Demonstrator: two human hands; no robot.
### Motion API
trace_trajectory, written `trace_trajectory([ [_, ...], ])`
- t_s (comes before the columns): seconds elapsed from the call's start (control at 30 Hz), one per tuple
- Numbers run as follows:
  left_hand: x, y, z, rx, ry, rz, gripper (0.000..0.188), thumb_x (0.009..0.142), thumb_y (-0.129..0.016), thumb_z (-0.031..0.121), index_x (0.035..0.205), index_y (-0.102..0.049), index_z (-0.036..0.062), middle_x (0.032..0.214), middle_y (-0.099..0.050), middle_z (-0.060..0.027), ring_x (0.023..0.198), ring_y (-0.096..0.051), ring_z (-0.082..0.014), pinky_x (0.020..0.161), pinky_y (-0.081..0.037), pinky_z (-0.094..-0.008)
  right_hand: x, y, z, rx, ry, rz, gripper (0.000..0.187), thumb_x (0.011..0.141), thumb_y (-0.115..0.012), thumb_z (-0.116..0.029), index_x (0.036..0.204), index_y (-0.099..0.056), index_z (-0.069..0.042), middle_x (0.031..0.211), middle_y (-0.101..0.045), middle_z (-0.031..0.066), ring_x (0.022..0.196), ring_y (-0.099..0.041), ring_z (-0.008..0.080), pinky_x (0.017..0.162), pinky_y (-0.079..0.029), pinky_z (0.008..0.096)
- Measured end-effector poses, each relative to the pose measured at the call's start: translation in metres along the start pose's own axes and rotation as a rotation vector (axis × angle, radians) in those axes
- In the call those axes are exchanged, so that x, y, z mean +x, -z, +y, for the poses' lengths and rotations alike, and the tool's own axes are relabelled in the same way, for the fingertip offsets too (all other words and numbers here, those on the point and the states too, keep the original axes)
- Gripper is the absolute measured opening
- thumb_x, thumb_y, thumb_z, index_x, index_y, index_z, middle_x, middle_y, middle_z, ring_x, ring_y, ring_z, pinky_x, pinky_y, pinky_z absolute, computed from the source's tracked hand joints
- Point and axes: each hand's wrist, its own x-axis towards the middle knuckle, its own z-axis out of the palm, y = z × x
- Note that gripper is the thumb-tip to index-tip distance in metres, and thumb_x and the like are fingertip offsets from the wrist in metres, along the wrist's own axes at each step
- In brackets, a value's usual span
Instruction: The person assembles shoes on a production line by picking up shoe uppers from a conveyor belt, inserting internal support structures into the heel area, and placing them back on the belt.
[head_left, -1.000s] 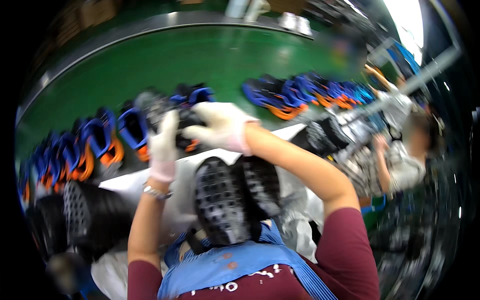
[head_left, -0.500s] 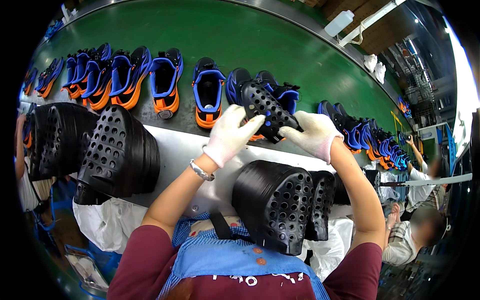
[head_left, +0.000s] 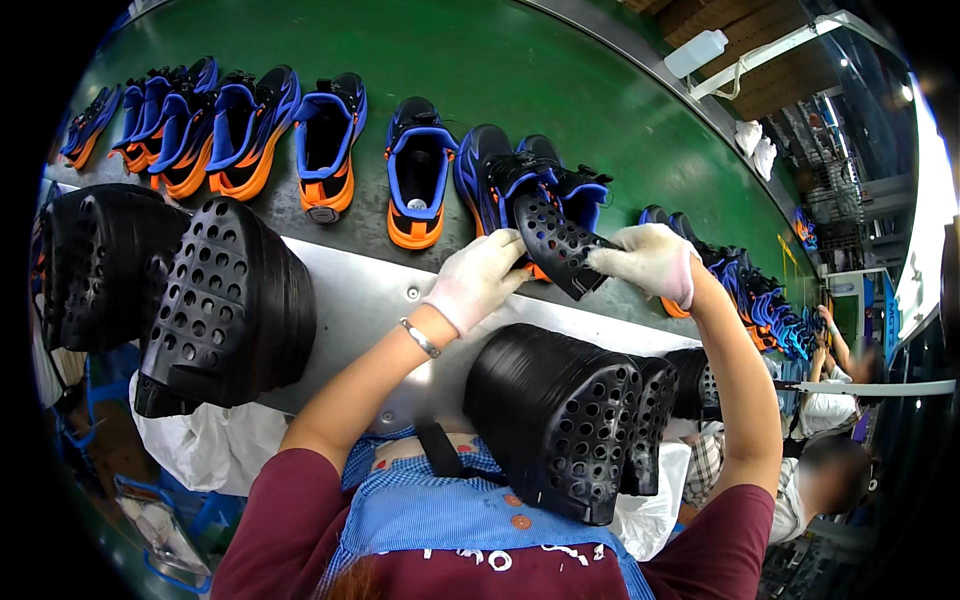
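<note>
My right hand (head_left: 650,262), in a white glove, pinches the heel end of a black perforated plastic shoe insert (head_left: 555,235). The insert's toe end is tilted down into the opening of a black and blue sneaker (head_left: 483,180) with an orange sole. At that sneaker's heel is my gloved left hand (head_left: 480,280), its fingers closed on the heel edge; the fingertips are partly hidden. Another matching sneaker (head_left: 590,190) stands right beside it, partly covered by the insert. To the left, a sneaker (head_left: 418,175) stands with its heel toward me.
Nested stacks of black inserts (head_left: 225,300) lie at the left, and another stack (head_left: 555,420) sits close before my chest. A metal ledge (head_left: 350,300) borders the green belt (head_left: 400,45). More sneakers (head_left: 245,135) line both sides. Other people sit at the right.
The insert has moved down, its toe end now inside the sneaker's opening. My left hand has shifted from the insert to the sneaker's heel. The view has shifted slightly.
</note>
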Motion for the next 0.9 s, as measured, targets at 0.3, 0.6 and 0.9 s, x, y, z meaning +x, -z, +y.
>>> trace_trajectory([
  [0.3, 0.010, -0.007, 0.004, 0.108, 0.107, -0.072, 0.025, 0.084, -0.065, 0.020, 0.105, -0.066, 0.0074, 0.106, -0.062, -0.0075, 0.098, -0.061, -0.0305, 0.083, -0.052, -0.0405, 0.077, -0.002, -0.038, -0.400, 0.019, 0.052, 0.058, 0.079, -0.056, -0.048, 0.104, -0.070, 0.003, 0.101, -0.069, 0.0238, 0.096, -0.068, 0.0342, 0.086, -0.054, 0.0389],
  [0.6, 0.043, -0.012, -0.011, 0.249, 0.301, -0.428, 0.025, 0.081, -0.068, 0.028, 0.099, -0.072, 0.0117, 0.098, -0.070, -0.0118, 0.092, -0.068, -0.0317, 0.080, -0.055, -0.0429, 0.111, -0.044, -0.071, -0.425, 0.084, 0.046, 0.050, 0.087, -0.054, -0.046, 0.111, -0.070, -0.005, 0.110, -0.068, 0.0207, 0.101, -0.067, 0.0340, 0.089, -0.053, 0.0403],
  [0.9, 0.064, -0.007, -0.013, 0.402, 0.290, -0.596, 0.031, 0.077, -0.068, 0.036, 0.094, -0.073, 0.0108, 0.095, -0.072, -0.0136, 0.089, -0.069, -0.0321, 0.079, -0.055, -0.0422, 0.154, -0.062, -0.076, -0.684, 0.180, 0.130, 0.034, 0.096, -0.048, -0.024, 0.121, -0.066, -0.010, 0.118, -0.067, 0.0168, 0.106, -0.067, 0.0318, 0.087, -0.056, 0.0413],
])
